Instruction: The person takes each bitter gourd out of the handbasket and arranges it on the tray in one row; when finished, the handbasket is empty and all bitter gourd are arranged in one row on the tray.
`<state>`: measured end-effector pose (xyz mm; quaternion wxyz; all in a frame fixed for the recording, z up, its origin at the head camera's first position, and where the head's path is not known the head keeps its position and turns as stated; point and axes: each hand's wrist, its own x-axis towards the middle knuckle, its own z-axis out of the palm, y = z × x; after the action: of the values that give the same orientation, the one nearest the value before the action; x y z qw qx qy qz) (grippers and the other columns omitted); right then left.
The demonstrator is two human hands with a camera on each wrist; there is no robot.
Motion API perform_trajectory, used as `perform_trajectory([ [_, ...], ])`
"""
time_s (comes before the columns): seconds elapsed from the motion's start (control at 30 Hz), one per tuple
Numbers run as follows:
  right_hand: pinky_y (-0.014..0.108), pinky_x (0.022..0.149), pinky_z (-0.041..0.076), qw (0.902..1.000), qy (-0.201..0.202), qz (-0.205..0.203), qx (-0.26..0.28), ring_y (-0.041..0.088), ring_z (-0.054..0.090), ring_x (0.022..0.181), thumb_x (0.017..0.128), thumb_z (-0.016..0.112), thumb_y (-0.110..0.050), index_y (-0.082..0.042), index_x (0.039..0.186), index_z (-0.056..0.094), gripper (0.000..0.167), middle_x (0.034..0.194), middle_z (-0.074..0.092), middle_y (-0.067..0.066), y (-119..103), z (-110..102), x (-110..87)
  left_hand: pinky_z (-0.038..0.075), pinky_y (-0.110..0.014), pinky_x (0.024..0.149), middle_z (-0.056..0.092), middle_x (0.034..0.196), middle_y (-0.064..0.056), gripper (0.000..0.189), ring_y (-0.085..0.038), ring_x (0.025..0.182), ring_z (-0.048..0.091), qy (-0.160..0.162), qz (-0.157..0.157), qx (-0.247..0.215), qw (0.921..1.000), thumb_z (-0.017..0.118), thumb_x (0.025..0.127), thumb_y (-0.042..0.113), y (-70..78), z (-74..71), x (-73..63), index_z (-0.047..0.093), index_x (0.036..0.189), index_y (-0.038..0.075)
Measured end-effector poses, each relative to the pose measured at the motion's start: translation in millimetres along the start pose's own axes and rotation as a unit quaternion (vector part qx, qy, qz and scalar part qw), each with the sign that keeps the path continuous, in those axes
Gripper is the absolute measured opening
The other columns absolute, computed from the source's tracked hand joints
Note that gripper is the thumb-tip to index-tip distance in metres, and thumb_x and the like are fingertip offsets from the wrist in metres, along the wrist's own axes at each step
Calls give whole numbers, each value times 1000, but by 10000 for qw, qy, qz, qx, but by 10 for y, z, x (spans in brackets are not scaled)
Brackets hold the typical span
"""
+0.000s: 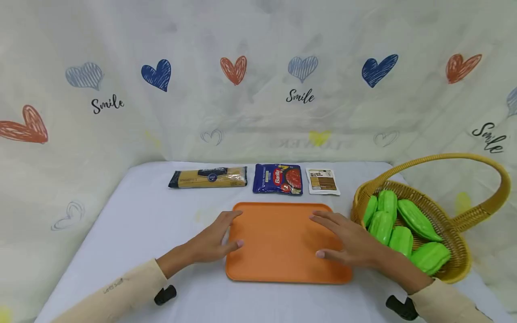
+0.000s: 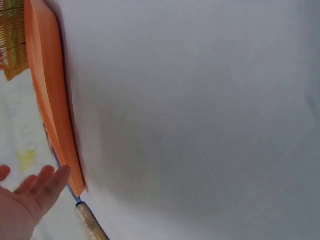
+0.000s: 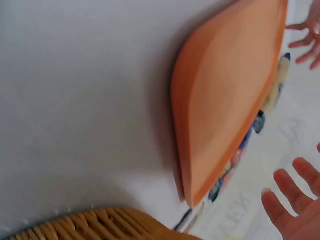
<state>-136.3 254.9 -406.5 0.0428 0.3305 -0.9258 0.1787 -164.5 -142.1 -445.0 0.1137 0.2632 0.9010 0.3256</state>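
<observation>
An orange rectangular tray point(image 1: 282, 242) lies on the white-covered table, its surface bare. My left hand point(image 1: 212, 237) hovers at the tray's left edge, fingers extended and thumb apart, holding nothing. Over the tray's right side is my right hand point(image 1: 351, 240), its fingers spread and likewise holding nothing. In the left wrist view the left hand point(image 2: 35, 200) appears beside the tray's raised side point(image 2: 50, 90). The right wrist view has the right hand point(image 3: 297, 200) with straight fingers, apart from the tray point(image 3: 230, 95).
Behind the tray lie a spaghetti pack point(image 1: 210, 177), a blue Barilla pouch point(image 1: 278, 179) and a small white-and-brown sachet point(image 1: 322, 181). At the right stands a wicker basket point(image 1: 460, 251) with a tall handle, holding several green ridged vegetables point(image 1: 418, 217). A heart-printed cloth point(image 1: 258, 121) hangs behind.
</observation>
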Motion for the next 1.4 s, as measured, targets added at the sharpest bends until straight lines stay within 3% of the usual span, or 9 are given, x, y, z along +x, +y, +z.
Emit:
perform_trajectory([
  [0.17, 70, 103, 43, 9956, -279, 586, 680, 41, 42, 140, 91, 71, -45, -23, 153, 41, 72, 153, 45, 7, 7, -206, -66, 56, -46, 98, 42, 149, -13, 75, -27, 129, 53, 419, -771, -634, 9941, 66, 96, 35, -54, 21, -12, 29, 157, 12],
  [0.33, 49, 94, 55, 9942, 9, 725, 794, 20, 58, 122, 92, 73, -33, -21, 147, 47, 62, 142, 54, 1, 106, -410, -180, 57, -44, 96, 53, 137, -12, 76, -22, 115, 59, 420, -1531, -815, 9840, 70, 93, 34, -106, 16, 88, 33, 154, 8],
  [0.53, 30, 82, 58, 9906, 276, 714, 1137, 6, 60, 106, 91, 73, -17, -23, 140, 55, 52, 129, 61, -1, 257, -587, -307, 63, -32, 71, 57, 129, -12, 80, -18, 101, 64, 87, -2019, -1802, 9627, 78, 87, 21, -143, 27, 193, 33, 151, 4],
  [0.6, 28, 82, 58, 9886, 279, 747, 1276, 7, 62, 104, 92, 71, -14, -22, 137, 58, 47, 126, 64, 2, 309, -629, -340, 63, -32, 66, 57, 127, -13, 81, -18, 98, 65, 20, -2089, -2079, 9556, 79, 85, 15, -143, 37, 215, 34, 150, 3],
  [0.73, 25, 79, 59, 9864, 119, 833, 1414, 5, 65, 97, 95, 66, -11, -13, 131, 62, 37, 118, 68, 7, 403, -702, -420, 64, -33, 63, 56, 121, -12, 79, -19, 95, 62, -27, -2176, -2282, 9490, 79, 82, 5, -125, 67, 236, 36, 148, 1],
  [0.83, 25, 75, 59, 9832, -4, 861, 1608, 5, 66, 95, 96, 64, -8, -8, 130, 62, 34, 114, 69, 5, 465, -771, -470, 64, -33, 62, 55, 118, -12, 76, -20, 93, 59, 24, -2196, -2284, 9485, 77, 81, -2, -112, 85, 238, 38, 147, 0],
  [1.03, 24, 71, 58, 9763, -201, 1044, 1887, 11, 68, 95, 99, 57, -6, -10, 131, 61, 32, 111, 71, 1, 642, -928, -533, 64, -33, 61, 54, 114, -12, 75, -21, 92, 58, 34, -2170, -2281, 9491, 75, 78, -7, -106, 84, 256, 40, 145, 0],
  [1.23, 22, 73, 57, 9729, -372, 1670, 1553, -1, 64, 98, 101, 56, -16, -8, 134, 59, 34, 118, 69, 8, 857, -1010, -551, 63, -33, 60, 54, 115, -12, 76, -21, 92, 59, 7, -2212, -2194, 9502, 75, 79, -7, -116, 77, 246, 39, 145, -1],
  [1.4, 25, 71, 57, 9691, -541, 2030, 1291, 0, 64, 93, 102, 54, -24, -2, 137, 56, 41, 126, 63, 17, 985, -1061, -562, 63, -33, 60, 53, 115, -12, 75, -21, 92, 58, 0, -2246, -2205, 9492, 75, 80, -7, -114, 77, 246, 39, 145, 1],
])
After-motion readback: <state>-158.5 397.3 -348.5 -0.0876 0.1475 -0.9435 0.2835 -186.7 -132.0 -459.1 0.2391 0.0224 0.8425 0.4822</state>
